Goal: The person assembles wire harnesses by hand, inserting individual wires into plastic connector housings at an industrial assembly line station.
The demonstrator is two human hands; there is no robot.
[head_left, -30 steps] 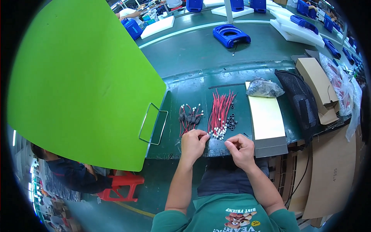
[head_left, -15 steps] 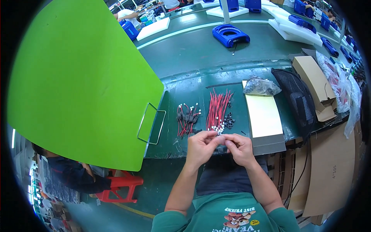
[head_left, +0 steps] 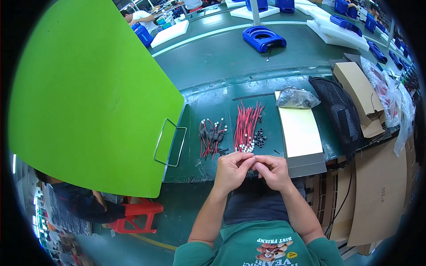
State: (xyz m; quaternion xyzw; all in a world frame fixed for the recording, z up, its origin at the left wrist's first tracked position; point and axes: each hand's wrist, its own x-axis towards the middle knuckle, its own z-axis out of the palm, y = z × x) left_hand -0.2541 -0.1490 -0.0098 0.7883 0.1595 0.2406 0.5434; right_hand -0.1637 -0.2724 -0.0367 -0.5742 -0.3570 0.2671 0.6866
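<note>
My left hand [head_left: 232,170] and my right hand [head_left: 274,171] meet at the fingertips over the table's near edge, both closed in a pinch. Whatever lies between the fingers is too small and covered to make out. Just beyond them is a bundle of red wires [head_left: 246,122] with white connectors at the near end. Several small black rings [head_left: 260,138] sit to its right. A second group of red wires with dark grey sleeves [head_left: 212,136] and white connectors lies to the left.
A big green panel [head_left: 97,97] with a metal handle [head_left: 181,146] stands at the left. Right of the wires are a yellow-white sheet [head_left: 301,133], a clear bag [head_left: 296,97], a black mesh bag [head_left: 339,115] and a cardboard box [head_left: 359,95]. A blue housing [head_left: 264,39] rests farther back.
My fingers have drawn closer together and curled more over what is between them. The hands now sit slightly nearer to me, apart from the wire bundle's connectors. The view has shifted a little.
</note>
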